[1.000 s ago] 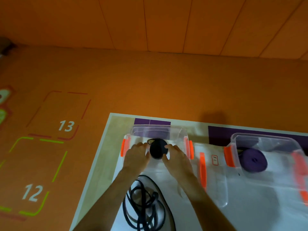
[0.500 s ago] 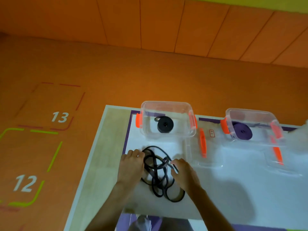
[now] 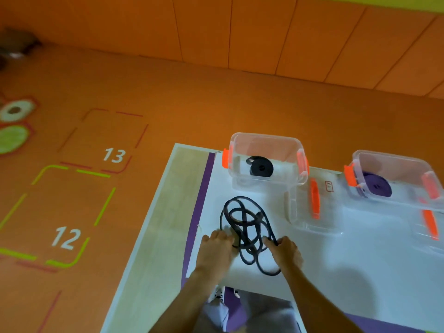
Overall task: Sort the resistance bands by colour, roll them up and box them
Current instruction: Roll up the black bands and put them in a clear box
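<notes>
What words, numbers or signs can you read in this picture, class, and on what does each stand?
"13": white, on the orange floor, inside a red dashed box.
"12": white, on the floor, inside a green dashed box.
Red label on the clear lid: too small to read.

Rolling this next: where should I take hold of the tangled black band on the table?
On the tangled black band, probably the outer loop at its near end, from the near side; it lies clear of the crossings farther back.
</notes>
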The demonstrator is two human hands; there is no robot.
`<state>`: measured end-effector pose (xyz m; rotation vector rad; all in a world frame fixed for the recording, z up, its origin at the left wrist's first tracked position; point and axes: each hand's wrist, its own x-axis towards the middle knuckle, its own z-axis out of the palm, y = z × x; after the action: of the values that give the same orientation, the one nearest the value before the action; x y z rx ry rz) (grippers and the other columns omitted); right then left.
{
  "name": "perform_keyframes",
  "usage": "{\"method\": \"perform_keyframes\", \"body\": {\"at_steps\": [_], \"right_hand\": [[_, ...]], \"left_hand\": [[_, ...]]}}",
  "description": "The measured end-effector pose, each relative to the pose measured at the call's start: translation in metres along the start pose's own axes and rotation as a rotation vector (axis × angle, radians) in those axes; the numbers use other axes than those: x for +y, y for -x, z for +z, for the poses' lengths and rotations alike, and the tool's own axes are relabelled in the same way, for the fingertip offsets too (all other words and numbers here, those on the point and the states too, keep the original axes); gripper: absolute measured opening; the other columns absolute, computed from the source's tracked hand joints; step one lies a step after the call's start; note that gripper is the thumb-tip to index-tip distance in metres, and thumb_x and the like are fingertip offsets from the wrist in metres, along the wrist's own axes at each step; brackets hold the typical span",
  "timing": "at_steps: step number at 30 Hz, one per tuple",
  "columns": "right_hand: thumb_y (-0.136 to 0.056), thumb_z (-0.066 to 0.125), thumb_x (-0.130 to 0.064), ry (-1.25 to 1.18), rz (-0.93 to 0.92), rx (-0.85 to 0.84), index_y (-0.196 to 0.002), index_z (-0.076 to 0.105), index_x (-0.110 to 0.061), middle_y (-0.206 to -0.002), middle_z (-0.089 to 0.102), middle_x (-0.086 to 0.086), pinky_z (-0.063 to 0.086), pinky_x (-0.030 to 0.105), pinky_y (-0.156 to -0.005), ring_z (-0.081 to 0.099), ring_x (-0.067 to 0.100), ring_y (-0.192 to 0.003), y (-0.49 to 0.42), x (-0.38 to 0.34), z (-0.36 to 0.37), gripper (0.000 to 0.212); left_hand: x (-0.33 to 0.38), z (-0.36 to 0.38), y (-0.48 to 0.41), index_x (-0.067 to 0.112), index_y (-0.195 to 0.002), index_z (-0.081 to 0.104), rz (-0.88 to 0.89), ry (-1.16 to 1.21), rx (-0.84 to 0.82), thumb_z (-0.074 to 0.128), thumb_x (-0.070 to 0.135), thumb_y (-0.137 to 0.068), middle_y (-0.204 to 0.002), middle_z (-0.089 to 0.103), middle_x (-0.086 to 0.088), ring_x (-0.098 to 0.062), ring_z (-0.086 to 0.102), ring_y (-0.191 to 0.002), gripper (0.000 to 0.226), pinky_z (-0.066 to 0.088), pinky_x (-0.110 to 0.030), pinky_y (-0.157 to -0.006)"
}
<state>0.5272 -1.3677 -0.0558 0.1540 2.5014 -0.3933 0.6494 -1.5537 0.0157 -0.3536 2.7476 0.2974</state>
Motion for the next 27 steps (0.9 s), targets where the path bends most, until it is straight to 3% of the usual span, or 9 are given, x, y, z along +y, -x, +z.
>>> {"method": "perform_keyframes", "body": {"at_steps": [5, 7, 10, 13, 15, 19, 21, 24, 27], "right_hand": [[-0.101, 0.067, -0.031, 0.054, -0.009, 0.027, -0.116, 0.067, -0.013, -0.103, 0.070, 0.004, 0.058, 0.032, -0.078, 0.069, 0.021, -0.088, 0.003, -0.010, 0.007, 0.024], [-0.100, 0.068, -0.028, 0.004, -0.003, -0.007, -0.112, 0.069, -0.011, -0.094, 0.073, 0.004, 0.058, 0.029, -0.073, 0.071, 0.019, -0.082, 0.007, -0.006, 0.005, 0.021], [-0.097, 0.072, -0.023, -0.120, -0.015, -0.054, -0.105, 0.075, -0.009, -0.080, 0.073, 0.002, 0.055, 0.025, -0.067, 0.071, 0.016, -0.073, 0.012, 0.005, -0.009, 0.016], [-0.094, 0.077, -0.016, -0.377, -0.023, -0.070, -0.106, 0.074, -0.010, -0.082, 0.077, 0.004, 0.057, 0.023, -0.064, 0.074, 0.015, -0.071, 0.020, 0.012, -0.034, 0.014], [-0.092, 0.081, -0.015, -0.569, 0.010, -0.109, -0.109, 0.067, -0.015, -0.089, 0.079, 0.009, 0.062, 0.030, -0.070, 0.078, 0.020, -0.079, 0.031, 0.013, -0.051, 0.022], [-0.089, 0.084, -0.013, -0.714, -0.029, -0.274, -0.110, 0.066, -0.012, -0.086, 0.082, 0.006, 0.059, 0.024, -0.064, 0.081, 0.018, -0.081, 0.050, 0.007, -0.082, 0.028], [-0.087, 0.085, -0.014, -0.623, -0.108, -0.291, -0.108, 0.068, -0.012, -0.083, 0.082, 0.000, 0.060, 0.024, -0.068, 0.080, 0.014, -0.081, 0.054, 0.002, -0.095, 0.027], [-0.089, 0.084, -0.022, -0.464, -0.221, -0.270, -0.106, 0.066, -0.020, -0.088, 0.081, -0.002, 0.061, 0.031, -0.086, 0.079, 0.021, -0.090, 0.057, -0.008, -0.111, 0.024], [-0.089, 0.083, -0.035, -0.416, -0.304, -0.254, -0.107, 0.067, -0.025, -0.086, 0.080, -0.006, 0.059, 0.029, -0.089, 0.077, 0.017, -0.088, 0.058, -0.016, -0.119, 0.026]], "left_hand": [[0.013, 0.002, 0.003, 0.017, -0.131, 0.062, 0.018, 0.184, 0.062, 0.049, 0.022, -0.107, -0.129, 0.066, -0.004, -0.026, 0.060, -0.122, 0.028, 0.047, -0.042, -0.100], [0.016, 0.002, 0.001, 0.021, -0.123, 0.066, 0.044, 0.268, 0.091, 0.051, 0.024, -0.107, -0.122, 0.069, -0.001, -0.024, 0.062, -0.117, 0.022, 0.049, -0.039, -0.095], [0.022, 0.002, -0.007, 0.021, -0.128, 0.066, 0.093, 0.409, 0.045, 0.054, 0.022, -0.106, -0.122, 0.070, -0.003, -0.024, 0.065, -0.113, 0.025, 0.054, -0.037, -0.093], [0.035, 0.002, -0.016, 0.023, -0.133, 0.062, 0.122, 0.633, -0.059, 0.057, 0.022, -0.106, -0.131, 0.068, -0.003, -0.022, 0.067, -0.120, 0.028, 0.056, -0.037, -0.102], [0.043, 0.000, -0.022, 0.028, -0.147, 0.055, 0.153, 0.718, -0.089, 0.053, 0.012, -0.107, -0.145, 0.062, -0.003, -0.022, 0.064, -0.129, 0.042, 0.053, -0.039, -0.111], [0.045, -0.011, -0.038, 0.042, -0.156, 0.046, 0.394, 0.555, 0.019, 0.057, 0.000, -0.103, -0.164, 0.042, 0.017, 0.001, 0.036, -0.148, 0.068, 0.028, -0.024, -0.126], [0.044, -0.020, -0.045, 0.043, -0.149, 0.054, 0.486, 0.480, 0.031, 0.067, 0.015, -0.102, -0.158, 0.050, 0.020, 0.000, 0.041, -0.146, 0.057, 0.032, -0.027, -0.125], [0.043, -0.036, -0.048, 0.039, -0.136, 0.066, 0.504, 0.495, 0.034, 0.074, 0.031, -0.098, -0.130, 0.073, 0.014, -0.009, 0.065, -0.121, 0.039, 0.049, -0.027, -0.109], [0.040, -0.051, -0.049, 0.034, -0.123, 0.074, 0.534, 0.540, 0.083, 0.077, 0.032, -0.096, -0.112, 0.078, 0.014, -0.005, 0.069, -0.100, 0.027, 0.051, -0.014, -0.092]]}}
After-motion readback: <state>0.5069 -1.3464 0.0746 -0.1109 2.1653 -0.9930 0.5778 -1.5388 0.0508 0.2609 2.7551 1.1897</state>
